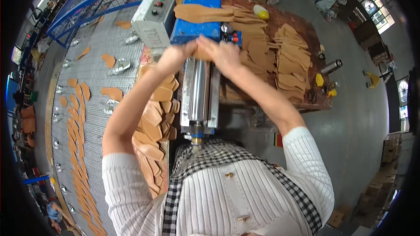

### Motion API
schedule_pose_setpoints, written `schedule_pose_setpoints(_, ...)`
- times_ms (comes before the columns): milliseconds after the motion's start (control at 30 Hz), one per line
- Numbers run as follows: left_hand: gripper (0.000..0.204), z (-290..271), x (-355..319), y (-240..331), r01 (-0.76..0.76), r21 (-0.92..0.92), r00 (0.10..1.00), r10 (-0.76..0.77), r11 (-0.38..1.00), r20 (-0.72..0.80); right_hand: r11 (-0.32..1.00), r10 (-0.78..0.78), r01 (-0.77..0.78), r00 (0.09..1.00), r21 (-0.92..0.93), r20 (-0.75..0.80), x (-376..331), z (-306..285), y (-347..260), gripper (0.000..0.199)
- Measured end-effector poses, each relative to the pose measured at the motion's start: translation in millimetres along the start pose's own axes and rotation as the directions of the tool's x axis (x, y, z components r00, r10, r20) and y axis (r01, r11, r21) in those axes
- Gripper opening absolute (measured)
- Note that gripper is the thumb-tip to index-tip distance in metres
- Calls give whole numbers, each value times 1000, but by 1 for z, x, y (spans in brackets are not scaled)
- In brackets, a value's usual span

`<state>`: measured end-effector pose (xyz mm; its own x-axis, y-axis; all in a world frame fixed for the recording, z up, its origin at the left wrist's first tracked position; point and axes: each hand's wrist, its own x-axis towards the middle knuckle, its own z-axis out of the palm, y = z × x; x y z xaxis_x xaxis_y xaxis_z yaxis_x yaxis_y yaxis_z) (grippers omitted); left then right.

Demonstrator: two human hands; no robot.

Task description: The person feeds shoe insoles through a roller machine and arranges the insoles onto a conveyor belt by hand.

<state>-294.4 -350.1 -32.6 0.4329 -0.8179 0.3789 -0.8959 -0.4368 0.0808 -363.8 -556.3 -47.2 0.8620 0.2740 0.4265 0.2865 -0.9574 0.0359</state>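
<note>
Both my hands meet over the front of a blue machine point(195, 28), at the far end of its shiny steel roller point(200, 91). Between them is a tan leather insole-shaped piece point(201, 54), partly covered by my fingers. My left hand point(174, 56) closes on its left side. The right hand point(222, 54) has its fingers bent over the piece's right side. Another stack of tan pieces point(203, 14) lies on top of the machine. A grey control box point(152, 24) with a lit green lamp stands left of it.
Piles of tan pieces point(291, 61) cover the brown table at right, with scissors point(312, 96) and a steel flask point(331, 67). More pieces point(151, 120) are heaped beside my left arm. A mesh conveyor point(94, 39) carries pieces and metal parts. Another person point(54, 213) is at lower left.
</note>
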Motion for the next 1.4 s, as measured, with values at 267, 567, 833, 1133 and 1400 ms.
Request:
schedule_pose_setpoints(267,37,-18,-10,26,60,-83,997,-56,995,46,991,-134,136,986,10,-103,-5,-20,-3,53)
schedule_pose_setpoints(567,31,-16,-43,65,-74,41,992,78,996,-95,988,-153,155,974,-1,-168,-65,-5,-16,52)
schedule_pose_setpoints(833,41,-1,-63,62,-95,0,976,93,996,-197,964,-101,120,991,239,-86,-68,-26,-39,41)
schedule_pose_setpoints(1133,40,2,-68,50,-101,-77,973,83,992,-217,948,-114,133,990,289,-83,-59,-29,-40,43)
schedule_pose_setpoints(1400,25,6,-13,12,56,-183,997,-66,981,-47,987,-89,70,987,142,131,5,-15,-1,70)
